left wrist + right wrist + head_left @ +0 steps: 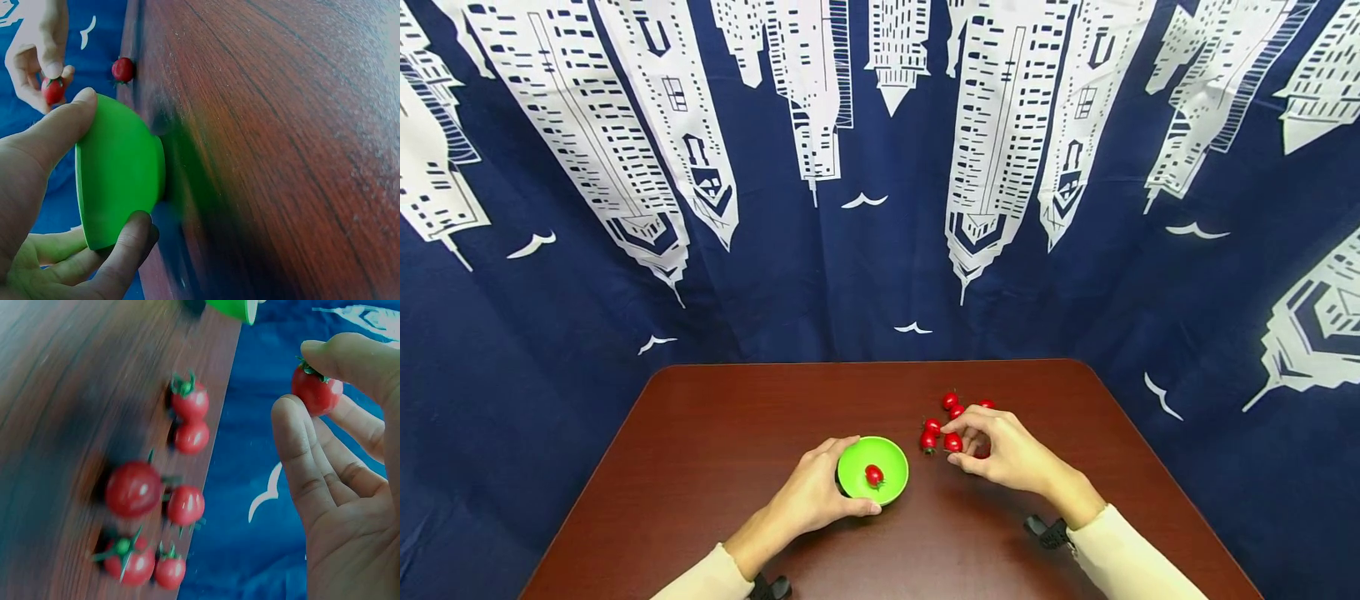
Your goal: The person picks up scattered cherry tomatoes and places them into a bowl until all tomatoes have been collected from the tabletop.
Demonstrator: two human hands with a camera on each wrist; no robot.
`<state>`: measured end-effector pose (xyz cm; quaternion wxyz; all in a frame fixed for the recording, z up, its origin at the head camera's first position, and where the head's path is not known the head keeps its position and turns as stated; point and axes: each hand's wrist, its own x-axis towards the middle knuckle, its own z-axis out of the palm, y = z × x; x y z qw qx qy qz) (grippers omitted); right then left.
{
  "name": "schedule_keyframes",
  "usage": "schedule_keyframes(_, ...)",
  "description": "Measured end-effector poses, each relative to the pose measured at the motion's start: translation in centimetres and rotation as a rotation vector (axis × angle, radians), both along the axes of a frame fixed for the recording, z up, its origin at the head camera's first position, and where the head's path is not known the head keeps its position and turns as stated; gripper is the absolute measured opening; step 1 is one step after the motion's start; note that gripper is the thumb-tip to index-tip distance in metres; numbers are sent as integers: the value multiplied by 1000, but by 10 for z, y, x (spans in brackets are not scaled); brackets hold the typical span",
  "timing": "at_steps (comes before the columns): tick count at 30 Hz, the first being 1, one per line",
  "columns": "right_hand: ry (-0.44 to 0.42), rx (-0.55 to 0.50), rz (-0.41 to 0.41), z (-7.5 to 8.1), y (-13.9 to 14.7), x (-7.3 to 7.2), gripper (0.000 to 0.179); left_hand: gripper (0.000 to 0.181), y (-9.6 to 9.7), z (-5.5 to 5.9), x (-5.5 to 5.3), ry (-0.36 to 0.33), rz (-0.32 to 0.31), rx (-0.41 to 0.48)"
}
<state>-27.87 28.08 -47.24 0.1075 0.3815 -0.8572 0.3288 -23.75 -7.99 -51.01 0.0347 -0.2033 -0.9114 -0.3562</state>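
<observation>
A small green bowl [853, 479] sits toward the front middle of the table, with one cherry tomato [874, 476] inside. My left hand [820, 492] grips the bowl from its left side; in the left wrist view the thumb lies at the rim and the fingers curl beneath the green wall [119, 169]. To the right of the bowl, my right hand [1011, 454] pinches a cherry tomato [317, 390] between thumb and fingers, its green stem end near the thumb. The held tomato is off the table. Several other cherry tomatoes [133, 489] lie around the right hand, partly hidden by it in the head view.
The brown wooden table [737, 433] has rounded far corners. Behind it hangs a dark blue cloth [820, 283] with white printed buildings. Dark straps [1047, 532] show at both wrists, below cream sleeves [1131, 558].
</observation>
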Motion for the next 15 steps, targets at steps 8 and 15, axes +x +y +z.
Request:
schedule_keyframes(8,-5,28,63,5,-37,-3,38,111,-5,-1,0,1,-2,-7)
schedule_keyframes(15,-14,60,116,10,-61,-9,36,111,-6,-1,-3,-3,-21,-6)
